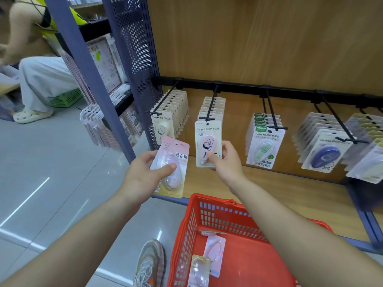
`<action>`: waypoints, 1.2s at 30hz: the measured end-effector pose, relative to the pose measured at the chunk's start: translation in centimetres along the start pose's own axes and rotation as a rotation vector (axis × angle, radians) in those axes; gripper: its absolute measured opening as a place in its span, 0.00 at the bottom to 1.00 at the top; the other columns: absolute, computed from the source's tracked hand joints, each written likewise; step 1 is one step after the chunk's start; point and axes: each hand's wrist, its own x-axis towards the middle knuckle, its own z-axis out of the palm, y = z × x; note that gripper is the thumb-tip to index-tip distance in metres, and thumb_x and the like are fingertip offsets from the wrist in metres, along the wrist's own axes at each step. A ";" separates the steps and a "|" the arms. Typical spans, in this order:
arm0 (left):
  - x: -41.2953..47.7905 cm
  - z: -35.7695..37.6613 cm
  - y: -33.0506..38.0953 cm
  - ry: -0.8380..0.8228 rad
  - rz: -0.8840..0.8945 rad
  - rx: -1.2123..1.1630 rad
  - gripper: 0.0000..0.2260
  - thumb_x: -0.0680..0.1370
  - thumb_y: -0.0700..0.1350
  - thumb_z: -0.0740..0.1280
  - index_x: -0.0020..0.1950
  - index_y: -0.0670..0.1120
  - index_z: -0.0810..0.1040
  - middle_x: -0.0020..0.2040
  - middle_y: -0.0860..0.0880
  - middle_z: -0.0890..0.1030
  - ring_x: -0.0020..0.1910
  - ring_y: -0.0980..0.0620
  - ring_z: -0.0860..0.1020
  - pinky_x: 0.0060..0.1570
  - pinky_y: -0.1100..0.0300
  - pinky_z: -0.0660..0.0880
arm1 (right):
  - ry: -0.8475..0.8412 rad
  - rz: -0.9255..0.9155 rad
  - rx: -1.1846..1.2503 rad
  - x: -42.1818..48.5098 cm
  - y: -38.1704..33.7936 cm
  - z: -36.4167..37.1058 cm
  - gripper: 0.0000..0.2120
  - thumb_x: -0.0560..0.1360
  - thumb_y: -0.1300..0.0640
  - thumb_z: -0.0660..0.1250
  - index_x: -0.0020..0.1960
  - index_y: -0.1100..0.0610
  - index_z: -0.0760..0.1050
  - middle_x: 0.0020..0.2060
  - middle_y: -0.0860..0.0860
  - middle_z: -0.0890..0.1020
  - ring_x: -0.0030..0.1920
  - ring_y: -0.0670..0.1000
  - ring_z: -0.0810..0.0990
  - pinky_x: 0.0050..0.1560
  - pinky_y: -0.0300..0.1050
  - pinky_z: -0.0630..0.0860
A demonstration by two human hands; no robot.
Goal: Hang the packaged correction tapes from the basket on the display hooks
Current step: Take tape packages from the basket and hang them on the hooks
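My left hand (145,172) grips a pink packaged correction tape (176,160), thumb on its front, held left of the hooks. My right hand (224,160) pinches the bottom of a second pink correction tape pack (207,137) whose hole sits at the tip of the second display hook (211,108). The red basket (196,224) stands on the floor below, with two more packs (214,249) lying flat inside. Rows of packs hang on the first hook (163,102), third hook (272,112) and fourth hook (337,121).
A wooden shelf board (290,187) runs under the hooks; a blue perforated upright (136,48) bounds the display on the left. My shoe (150,264) rests beside the basket. Another person sits at the far left near a green basket (65,98).
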 end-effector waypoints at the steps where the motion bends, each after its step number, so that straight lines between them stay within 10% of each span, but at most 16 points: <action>1: 0.0 0.0 0.0 -0.003 0.000 0.000 0.16 0.75 0.46 0.76 0.62 0.51 0.79 0.54 0.53 0.86 0.51 0.50 0.85 0.49 0.53 0.80 | 0.009 -0.002 0.003 0.1 0.0 -0.1 0.12 0.78 0.59 0.70 0.53 0.44 0.72 0.53 0.44 0.84 0.54 0.49 0.84 0.56 0.57 0.82; 5: 0.2 0.0 -0.3 -0.008 0.002 -0.008 0.16 0.75 0.47 0.77 0.61 0.52 0.78 0.54 0.52 0.86 0.52 0.48 0.85 0.52 0.49 0.81 | 0.078 0.037 -0.008 1.6 -1.1 -0.1 0.10 0.80 0.57 0.69 0.59 0.50 0.72 0.53 0.47 0.83 0.48 0.50 0.84 0.44 0.51 0.85; 12: 0.1 0.9 0.2 -0.031 -0.015 -0.016 0.23 0.68 0.56 0.80 0.57 0.57 0.74 0.56 0.51 0.85 0.54 0.46 0.85 0.58 0.40 0.80 | 0.176 0.212 -0.279 0.8 -1.9 -0.5 0.29 0.78 0.45 0.70 0.73 0.56 0.66 0.67 0.54 0.74 0.60 0.57 0.78 0.60 0.53 0.77; 19: -1.3 4.3 1.2 -0.086 0.060 -0.067 0.24 0.70 0.46 0.80 0.61 0.52 0.73 0.55 0.52 0.84 0.53 0.53 0.84 0.50 0.56 0.82 | -0.314 0.133 0.142 -7.5 -3.8 -2.6 0.07 0.81 0.52 0.68 0.53 0.56 0.78 0.47 0.54 0.86 0.41 0.49 0.86 0.38 0.44 0.82; 22: -2.1 5.9 2.0 -0.131 0.085 -0.081 0.22 0.72 0.44 0.79 0.61 0.49 0.75 0.54 0.52 0.85 0.50 0.54 0.84 0.44 0.61 0.80 | -0.269 0.139 0.166 -8.1 -4.0 -4.6 0.08 0.80 0.54 0.70 0.55 0.57 0.76 0.49 0.55 0.86 0.42 0.49 0.86 0.35 0.42 0.81; 28: -3.3 9.3 3.7 -0.231 0.074 -0.052 0.21 0.71 0.42 0.78 0.62 0.49 0.77 0.52 0.49 0.87 0.50 0.46 0.86 0.55 0.39 0.81 | -0.128 0.109 0.119 -9.4 -4.1 -11.1 0.10 0.81 0.53 0.69 0.59 0.54 0.75 0.50 0.49 0.86 0.44 0.49 0.86 0.41 0.47 0.80; 36: -7.3 16.3 7.9 -0.341 0.158 -0.084 0.19 0.76 0.37 0.75 0.63 0.49 0.75 0.52 0.51 0.87 0.48 0.49 0.87 0.52 0.44 0.83 | 0.013 0.043 0.137 -12.6 -5.1 -20.3 0.09 0.81 0.54 0.68 0.59 0.55 0.76 0.47 0.50 0.88 0.41 0.48 0.87 0.33 0.43 0.80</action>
